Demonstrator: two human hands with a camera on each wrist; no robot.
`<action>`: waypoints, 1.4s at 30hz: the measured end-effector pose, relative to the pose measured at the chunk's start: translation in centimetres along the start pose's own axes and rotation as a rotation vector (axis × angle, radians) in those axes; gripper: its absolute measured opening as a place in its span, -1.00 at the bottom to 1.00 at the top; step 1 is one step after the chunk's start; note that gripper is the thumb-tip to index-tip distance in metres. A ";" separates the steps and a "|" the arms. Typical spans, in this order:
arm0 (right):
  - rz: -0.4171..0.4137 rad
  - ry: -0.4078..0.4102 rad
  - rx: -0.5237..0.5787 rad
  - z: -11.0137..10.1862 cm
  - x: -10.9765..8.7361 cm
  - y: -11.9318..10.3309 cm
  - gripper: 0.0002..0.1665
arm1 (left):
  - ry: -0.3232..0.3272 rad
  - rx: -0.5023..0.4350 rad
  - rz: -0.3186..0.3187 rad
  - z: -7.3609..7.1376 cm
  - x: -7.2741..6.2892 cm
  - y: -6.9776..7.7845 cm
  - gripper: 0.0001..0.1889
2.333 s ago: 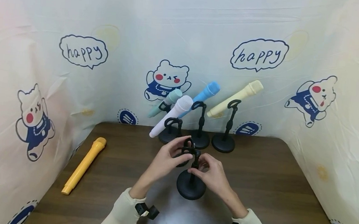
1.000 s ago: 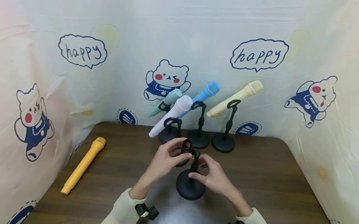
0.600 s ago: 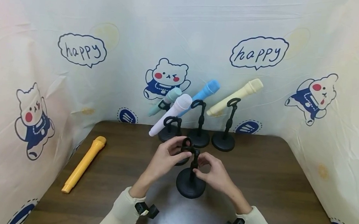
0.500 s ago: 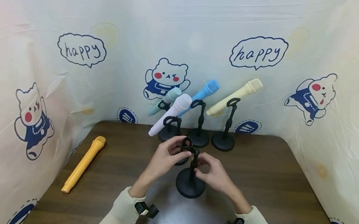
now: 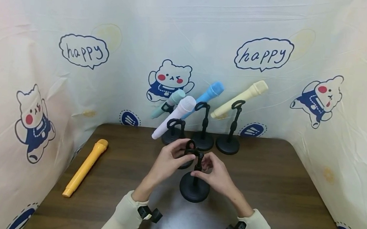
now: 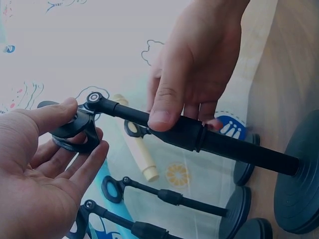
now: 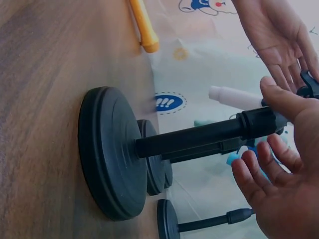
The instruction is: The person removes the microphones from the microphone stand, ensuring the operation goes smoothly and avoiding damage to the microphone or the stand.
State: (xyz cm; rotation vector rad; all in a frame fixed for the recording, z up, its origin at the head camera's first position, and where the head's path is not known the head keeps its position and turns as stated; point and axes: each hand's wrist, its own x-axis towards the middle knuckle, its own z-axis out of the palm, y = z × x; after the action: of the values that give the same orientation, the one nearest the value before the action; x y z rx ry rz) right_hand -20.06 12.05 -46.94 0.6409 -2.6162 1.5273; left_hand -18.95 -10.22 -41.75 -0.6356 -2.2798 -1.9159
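A black desktop microphone stand [image 5: 194, 188] stands upright on its round base. My left hand [image 5: 165, 164] holds the ring-shaped clip [image 6: 75, 132] at its top between thumb and fingers. Around the collar [image 6: 182, 133] on the pole is my right hand [image 5: 215, 175], its thumb across the front and its fingers behind. Right behind this stand, another black base is partly hidden by my left hand. In the right wrist view the thumb lies over the pole near the collar, with the other fingers curved below it.
Farther back stand several black stands [image 5: 228, 144], with lavender [image 5: 175, 117], teal [image 5: 168, 104], blue [image 5: 212, 91] and cream [image 5: 240, 99] microphones tilted there. A yellow microphone [image 5: 85, 168] lies at the left of the brown table [image 5: 261, 194]. A printed curtain surrounds the table.
My right thumb has slid back and forth at the pole and now crosses farther left over it. My left hand keeps hold of the clip; the stand stays in place.
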 end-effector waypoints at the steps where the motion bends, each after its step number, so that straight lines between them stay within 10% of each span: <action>1: 0.005 0.007 -0.007 0.0 0.0 -0.1 -0.48 | 0.001 0.002 0.000 0.0 0.0 0.0 -0.54; 16: -0.154 -0.098 0.035 -0.5 0.0 0.0 -0.61 | -0.009 -0.011 0.001 0.0 0.0 0.2 -0.55; 28: -0.016 0.016 -0.041 -0.1 0.0 -0.6 -0.53 | -0.001 -0.001 -0.006 -0.1 -0.1 0.1 -0.53; 42: -0.184 -0.095 0.060 -0.3 -0.2 -0.3 -0.60 | -0.009 -0.018 -0.005 -0.2 0.0 0.1 -0.53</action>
State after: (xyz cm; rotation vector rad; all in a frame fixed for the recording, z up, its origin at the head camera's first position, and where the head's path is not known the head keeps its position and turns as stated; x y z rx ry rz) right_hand -19.84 12.24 -46.57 0.9518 -2.5017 1.5610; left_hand -18.94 -10.40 -41.63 -0.6423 -2.2740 -1.9422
